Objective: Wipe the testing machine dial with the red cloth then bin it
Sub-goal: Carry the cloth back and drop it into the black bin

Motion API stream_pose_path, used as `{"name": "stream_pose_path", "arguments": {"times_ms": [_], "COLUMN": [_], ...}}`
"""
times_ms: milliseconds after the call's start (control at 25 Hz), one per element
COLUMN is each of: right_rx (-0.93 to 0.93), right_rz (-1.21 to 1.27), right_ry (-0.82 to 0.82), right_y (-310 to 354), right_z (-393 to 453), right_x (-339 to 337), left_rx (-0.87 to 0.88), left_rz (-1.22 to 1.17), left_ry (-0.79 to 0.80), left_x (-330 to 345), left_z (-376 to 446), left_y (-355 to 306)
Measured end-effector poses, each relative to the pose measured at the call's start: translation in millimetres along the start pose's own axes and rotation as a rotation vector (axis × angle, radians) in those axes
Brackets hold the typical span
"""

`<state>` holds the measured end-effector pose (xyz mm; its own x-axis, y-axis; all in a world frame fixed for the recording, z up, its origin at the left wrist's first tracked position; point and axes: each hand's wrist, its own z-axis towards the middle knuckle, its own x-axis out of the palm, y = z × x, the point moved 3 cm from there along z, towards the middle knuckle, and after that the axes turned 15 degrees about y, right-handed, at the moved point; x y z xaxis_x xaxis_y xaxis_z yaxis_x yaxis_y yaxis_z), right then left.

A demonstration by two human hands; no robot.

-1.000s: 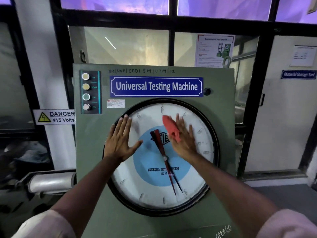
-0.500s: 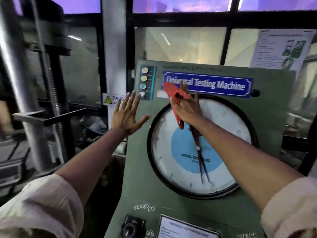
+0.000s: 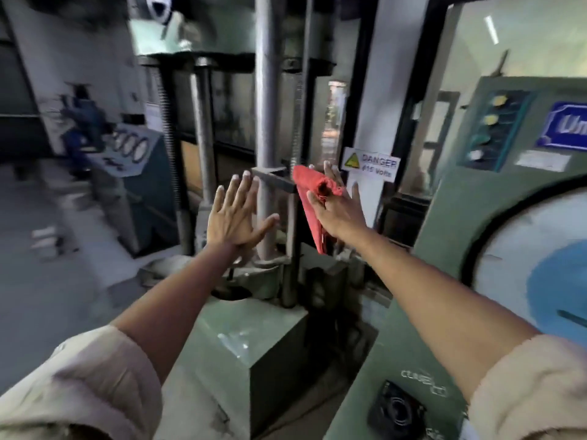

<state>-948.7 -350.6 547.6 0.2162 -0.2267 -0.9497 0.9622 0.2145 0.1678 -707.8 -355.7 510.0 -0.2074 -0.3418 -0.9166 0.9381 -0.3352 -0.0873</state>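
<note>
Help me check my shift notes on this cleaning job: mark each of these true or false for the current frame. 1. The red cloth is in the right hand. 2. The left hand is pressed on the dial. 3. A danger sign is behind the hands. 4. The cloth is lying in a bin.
1. True: the red cloth hangs from the right hand.
2. False: the left hand is open in the air, left of the dial.
3. True: the danger sign is on the white pillar.
4. False: the cloth is in the hand; no bin shows.
</note>
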Motion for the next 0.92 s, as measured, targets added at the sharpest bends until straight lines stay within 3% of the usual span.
{"name": "stream_pose_path", "arguments": {"times_ms": [280,920], "right_rx": [-0.128,-0.287], "right_rz": [0.097,0.098], "right_ry": [0.103,0.346], "right_y": [154,344], "right_z": [68,142], "right_x": [99,238], "left_rx": [-0.164,-0.366], "left_rz": [0.030,0.084], "left_ry": [0.033,0.130], "left_x": [-2,40], "left_z": [-56,-142], "left_y": [182,364]}}
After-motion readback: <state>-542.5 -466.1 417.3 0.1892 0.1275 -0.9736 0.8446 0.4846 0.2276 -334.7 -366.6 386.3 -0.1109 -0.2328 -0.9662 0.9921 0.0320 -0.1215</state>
